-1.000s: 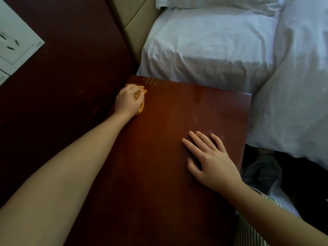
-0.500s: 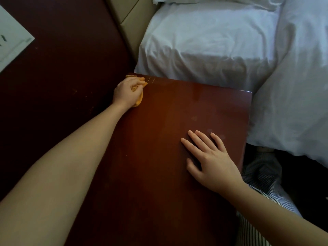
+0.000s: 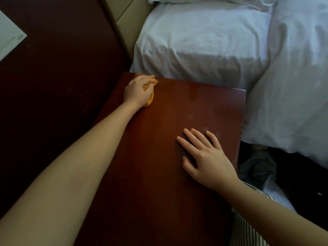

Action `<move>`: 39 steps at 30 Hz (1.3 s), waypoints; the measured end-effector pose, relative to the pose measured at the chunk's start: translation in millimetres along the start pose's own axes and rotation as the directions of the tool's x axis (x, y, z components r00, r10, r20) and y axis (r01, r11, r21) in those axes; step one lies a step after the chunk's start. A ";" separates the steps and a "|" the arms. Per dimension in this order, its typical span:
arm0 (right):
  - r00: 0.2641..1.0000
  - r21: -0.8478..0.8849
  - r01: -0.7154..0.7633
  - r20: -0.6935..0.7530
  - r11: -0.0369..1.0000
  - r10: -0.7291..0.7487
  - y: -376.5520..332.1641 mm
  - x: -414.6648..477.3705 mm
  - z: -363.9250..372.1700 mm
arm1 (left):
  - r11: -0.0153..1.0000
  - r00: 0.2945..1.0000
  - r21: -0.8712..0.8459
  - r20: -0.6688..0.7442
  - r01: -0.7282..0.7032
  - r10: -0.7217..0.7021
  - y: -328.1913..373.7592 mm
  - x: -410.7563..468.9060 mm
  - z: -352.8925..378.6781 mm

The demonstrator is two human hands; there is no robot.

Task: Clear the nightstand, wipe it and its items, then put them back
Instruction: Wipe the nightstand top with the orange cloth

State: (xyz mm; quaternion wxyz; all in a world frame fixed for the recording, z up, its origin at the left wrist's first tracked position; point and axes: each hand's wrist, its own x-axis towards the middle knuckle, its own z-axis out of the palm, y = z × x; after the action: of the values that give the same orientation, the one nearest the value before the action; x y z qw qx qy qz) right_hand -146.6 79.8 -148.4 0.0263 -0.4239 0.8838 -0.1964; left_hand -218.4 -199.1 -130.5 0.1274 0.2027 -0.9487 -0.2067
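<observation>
- No items show on the bench [image 3: 159,183], so clearing looks done
- The left grip [image 3: 137,90] curls round an orange cloth [image 3: 150,100], pressing it on the bench's far left corner beside the bed [image 3: 204,41]
- The right grip [image 3: 207,157] lies flat, fingers spread, on the near right part
- Wiping looks under way; item wiping and returning remain

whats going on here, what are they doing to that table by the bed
A person is wiping the top of the nightstand. Their left hand grips an orange cloth and presses it on the far left corner, right beside the bed. Their right hand lies flat on the wood near the right edge, fingers straight and spread. A few faint pale spots show on the surface just beyond that hand.
</observation>
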 end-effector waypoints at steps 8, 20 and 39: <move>1.000 -0.014 0.001 0.003 1.000 -0.001 0.0 0.5 0.0 | 0.977 0.973 0.079 -0.138 0.200 -0.188 -15.9 -4.1 -9.0; 1.000 -0.011 0.008 -0.023 1.000 -0.009 -0.4 0.7 0.6 | 0.973 0.967 -0.021 0.105 -0.232 0.233 34.2 -33.2 11.8; 0.999 0.027 0.026 -0.033 0.999 -0.025 1.6 -0.5 2.1 | 0.972 0.972 -0.026 0.031 -0.233 0.234 80.6 -32.4 48.9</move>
State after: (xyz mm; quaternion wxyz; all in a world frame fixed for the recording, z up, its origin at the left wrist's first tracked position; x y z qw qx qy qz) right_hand -147.1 80.4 -151.0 0.0153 -0.4315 0.8758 -0.2158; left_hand -232.4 -101.2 -143.0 0.1369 0.0847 -0.9657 -0.2039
